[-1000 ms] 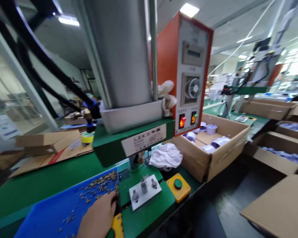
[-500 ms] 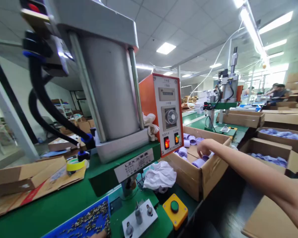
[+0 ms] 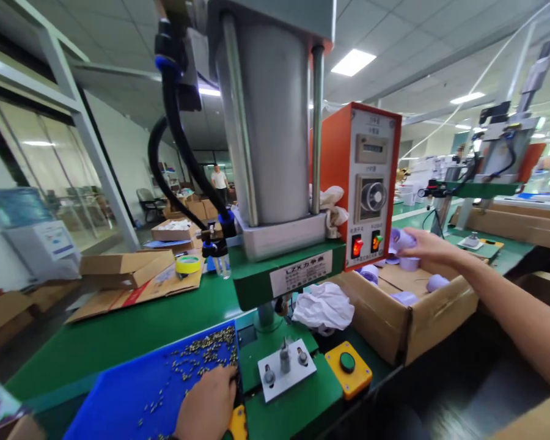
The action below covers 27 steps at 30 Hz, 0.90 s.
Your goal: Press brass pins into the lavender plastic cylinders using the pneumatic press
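Note:
My right hand (image 3: 424, 247) is raised over an open cardboard box (image 3: 421, 305) and grips a pale purple plastic piece (image 3: 401, 239). More purple pieces (image 3: 410, 287) lie in the box below it. My left hand (image 3: 208, 406) rests fingers down on the right edge of a blue tray (image 3: 119, 397) strewn with several small brass parts (image 3: 201, 351); its fingertips are curled and I cannot make out what they pinch. Between my hands stands a green pneumatic press (image 3: 275, 183) with a white fixture plate (image 3: 286, 370) carrying metal pins.
A yellow box with a green push button (image 3: 347, 366) sits right of the fixture. An orange control box (image 3: 371, 183) and a white rag (image 3: 323, 305) are behind it. Flat cardboard and yellow tape (image 3: 187, 264) lie at left. A person stands far back.
My right hand has lifted out of the box holding a purple piece. My left hand is back in view on the blue tray. The camera has tilted down and leftward.

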{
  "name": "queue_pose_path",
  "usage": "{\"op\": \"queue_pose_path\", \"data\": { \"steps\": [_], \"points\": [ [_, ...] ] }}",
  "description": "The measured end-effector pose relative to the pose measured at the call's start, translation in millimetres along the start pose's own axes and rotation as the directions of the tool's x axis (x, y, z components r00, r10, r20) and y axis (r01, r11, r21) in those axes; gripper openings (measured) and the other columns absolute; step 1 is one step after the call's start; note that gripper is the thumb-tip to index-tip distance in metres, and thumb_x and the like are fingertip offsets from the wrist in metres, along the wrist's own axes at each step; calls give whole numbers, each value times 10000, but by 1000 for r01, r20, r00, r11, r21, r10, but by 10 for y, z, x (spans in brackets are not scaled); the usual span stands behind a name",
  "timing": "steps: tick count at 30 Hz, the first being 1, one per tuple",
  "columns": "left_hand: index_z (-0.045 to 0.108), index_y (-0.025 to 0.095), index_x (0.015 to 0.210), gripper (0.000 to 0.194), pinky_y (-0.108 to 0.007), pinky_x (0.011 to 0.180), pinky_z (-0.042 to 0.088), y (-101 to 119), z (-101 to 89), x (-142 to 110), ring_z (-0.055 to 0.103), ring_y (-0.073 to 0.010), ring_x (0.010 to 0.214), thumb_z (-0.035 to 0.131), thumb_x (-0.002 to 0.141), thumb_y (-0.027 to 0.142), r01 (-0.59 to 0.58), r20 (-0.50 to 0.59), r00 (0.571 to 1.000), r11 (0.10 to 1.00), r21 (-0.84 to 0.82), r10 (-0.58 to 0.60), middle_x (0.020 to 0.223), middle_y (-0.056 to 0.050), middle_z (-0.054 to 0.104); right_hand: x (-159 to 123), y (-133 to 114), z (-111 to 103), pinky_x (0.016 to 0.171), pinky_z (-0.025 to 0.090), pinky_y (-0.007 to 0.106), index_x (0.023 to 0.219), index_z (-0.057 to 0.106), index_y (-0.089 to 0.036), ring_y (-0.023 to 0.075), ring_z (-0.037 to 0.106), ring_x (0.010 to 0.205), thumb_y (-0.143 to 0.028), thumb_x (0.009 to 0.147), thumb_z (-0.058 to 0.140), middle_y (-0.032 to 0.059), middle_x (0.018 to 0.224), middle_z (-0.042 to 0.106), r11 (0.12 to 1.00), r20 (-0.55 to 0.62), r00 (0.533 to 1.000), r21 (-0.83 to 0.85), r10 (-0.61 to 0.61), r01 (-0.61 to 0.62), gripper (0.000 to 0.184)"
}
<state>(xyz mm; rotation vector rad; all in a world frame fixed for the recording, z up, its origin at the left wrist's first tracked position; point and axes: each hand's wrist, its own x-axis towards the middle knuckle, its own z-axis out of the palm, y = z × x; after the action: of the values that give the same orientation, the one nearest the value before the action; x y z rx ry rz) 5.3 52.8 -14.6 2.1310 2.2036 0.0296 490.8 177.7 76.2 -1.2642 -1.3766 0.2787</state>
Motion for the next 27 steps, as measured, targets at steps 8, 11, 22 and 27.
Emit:
{"op": "queue_pose_path", "data": {
  "steps": [8, 11, 22, 27],
  "points": [
    [675, 221, 899, 323, -339, 821, 453, -25, 75, -5, 637, -221, 956, 358, 863, 173, 19, -24, 1000, 1000, 21, -19, 974, -60, 711, -1409, -606, 1193, 786, 497, 415, 1042, 587, -173, 244, 631, 875, -485, 720, 682, 112, 1002, 658, 778, 95, 986, 607, 136, -166, 458],
    [674, 230, 885, 300, -327, 802, 456, -39, 93, -5, 643, -218, 952, 381, 854, 178, 31, -33, 999, 999, 28, -30, 976, -56, 716, -1854, -794, 1732, 866, 468, 402, 1003, 620, -168, 255, 613, 943, -478, 666, 739, 90, 983, 678, 646, 400, 899, 641, 179, -414, 473],
    [673, 251, 844, 282, -280, 750, 438, -62, 120, 1, 663, -187, 902, 398, 863, 191, 23, -52, 998, 1000, -9, -24, 910, -37, 728, -1936, -999, 2033, 738, 436, 277, 923, 594, -164, 175, 555, 807, -409, 722, 675, 26, 858, 622, 779, 654, 753, 506, -67, -370, 326],
    [668, 254, 836, 278, -273, 730, 431, -39, 91, -7, 658, -184, 897, 397, 866, 200, 11, -38, 999, 1000, 1, -11, 920, -29, 727, -1854, -1059, 1972, 675, 425, 241, 869, 569, -175, 148, 553, 748, -307, 716, 659, -1, 807, 626, 903, 657, 743, 388, -128, -187, 221]
  ]
}}
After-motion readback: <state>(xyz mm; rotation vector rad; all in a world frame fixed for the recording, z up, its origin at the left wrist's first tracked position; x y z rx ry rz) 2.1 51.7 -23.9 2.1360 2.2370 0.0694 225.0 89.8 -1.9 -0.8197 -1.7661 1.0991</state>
